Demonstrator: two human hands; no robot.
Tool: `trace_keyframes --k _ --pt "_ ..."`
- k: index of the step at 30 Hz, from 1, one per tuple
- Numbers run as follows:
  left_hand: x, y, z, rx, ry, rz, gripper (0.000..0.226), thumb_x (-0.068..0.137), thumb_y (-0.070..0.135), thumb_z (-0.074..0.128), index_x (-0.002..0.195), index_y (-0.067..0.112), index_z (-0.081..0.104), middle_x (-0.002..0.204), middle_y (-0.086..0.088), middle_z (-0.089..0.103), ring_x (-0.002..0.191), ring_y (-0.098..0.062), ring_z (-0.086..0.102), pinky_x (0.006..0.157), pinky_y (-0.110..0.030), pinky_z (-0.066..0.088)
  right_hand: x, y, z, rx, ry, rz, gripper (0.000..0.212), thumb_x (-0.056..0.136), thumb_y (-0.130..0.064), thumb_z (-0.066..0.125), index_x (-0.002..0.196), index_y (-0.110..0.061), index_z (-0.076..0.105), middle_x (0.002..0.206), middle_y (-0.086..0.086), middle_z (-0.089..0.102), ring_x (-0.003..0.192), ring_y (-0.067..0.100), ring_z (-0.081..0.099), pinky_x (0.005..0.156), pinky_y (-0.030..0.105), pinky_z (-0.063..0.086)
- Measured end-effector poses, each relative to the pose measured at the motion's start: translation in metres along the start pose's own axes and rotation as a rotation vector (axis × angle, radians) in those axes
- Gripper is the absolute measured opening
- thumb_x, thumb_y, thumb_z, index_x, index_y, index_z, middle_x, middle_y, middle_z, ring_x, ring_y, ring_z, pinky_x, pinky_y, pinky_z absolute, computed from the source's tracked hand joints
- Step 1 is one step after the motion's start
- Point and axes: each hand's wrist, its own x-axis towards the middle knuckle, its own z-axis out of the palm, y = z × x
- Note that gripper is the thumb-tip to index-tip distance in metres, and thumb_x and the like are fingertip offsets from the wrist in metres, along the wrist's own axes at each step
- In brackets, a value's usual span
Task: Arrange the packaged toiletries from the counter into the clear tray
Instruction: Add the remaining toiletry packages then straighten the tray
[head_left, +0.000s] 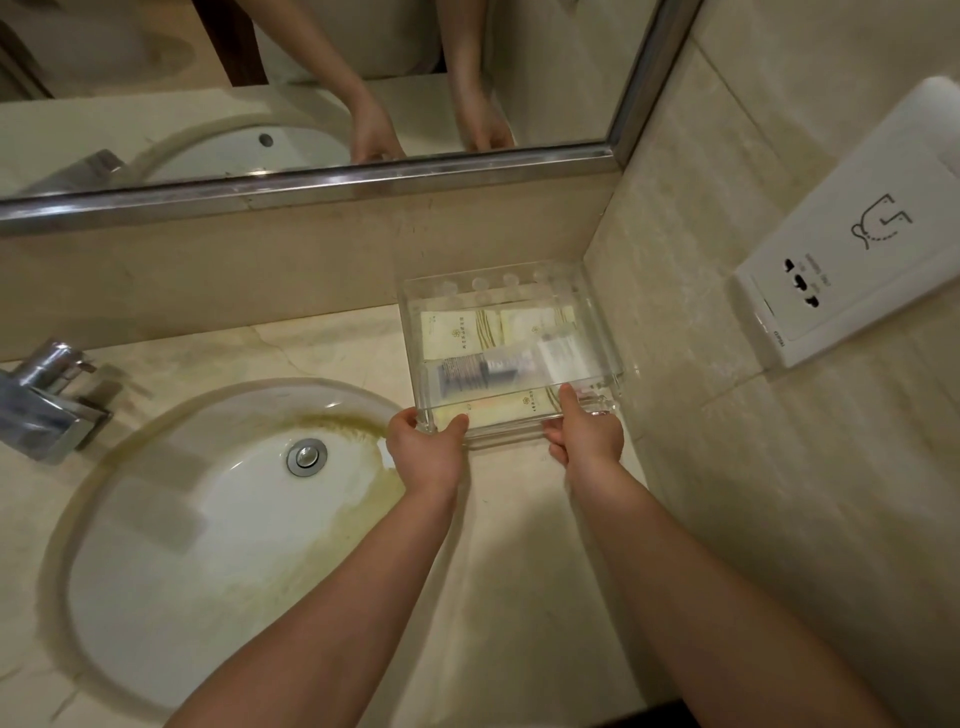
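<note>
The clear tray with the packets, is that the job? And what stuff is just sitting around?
Part of the job: clear tray, cream packets, wrapped tube, left hand and right hand, both gripping the tray's near edge.
Just there: sink, tap, drain plug, mirror, wall socket.

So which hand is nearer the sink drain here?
Left. The left hand grips the clear tray at its near-left corner, just right of the drain; the right hand grips the near rim further right.
</note>
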Motion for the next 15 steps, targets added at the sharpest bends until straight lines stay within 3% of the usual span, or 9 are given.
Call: trace_keyframes --k 7,12,15 --pt "0.013 -0.002 0.003 0.012 0.024 -0.019 0.068 0.07 0.031 0.083 0.126 0.012 0.05 0.121 -0.007 0.058 0.101 -0.025 0.062 0.093 -0.043 0.053 0.001 0.005 0.004 0.097 -0.065 0.016 0.042 0.082 -0.042 0.072 0.106 -0.008 0.067 0.088 0.009 0.077 0.07 0.016 0.077 0.056 0.027 0.056" --pt "0.014 -0.002 0.005 0.015 0.023 -0.01 0.071 0.067 0.034 0.083 0.126 0.013 0.05 0.121 -0.007 0.059 0.1 -0.025 0.063 0.092 -0.043 0.054 0.005 -0.005 0.005 0.036 -0.055 0.077 0.043 0.074 -0.047 0.076 0.095 -0.01 0.073 0.079 0.004 0.079 0.063 0.013 0.074 0.053 0.026 0.052" --pt "0.015 0.001 0.005 0.004 0.019 -0.017 0.069 0.07 0.03 0.083 0.127 0.012 0.049 0.124 -0.009 0.057 0.097 -0.024 0.062 0.086 -0.035 0.052 0.003 -0.005 0.007 0.051 -0.095 0.062 0.035 0.083 -0.042 0.07 0.098 -0.011 0.07 0.084 0.007 0.078 0.072 0.016 0.075 0.056 0.028 0.056"
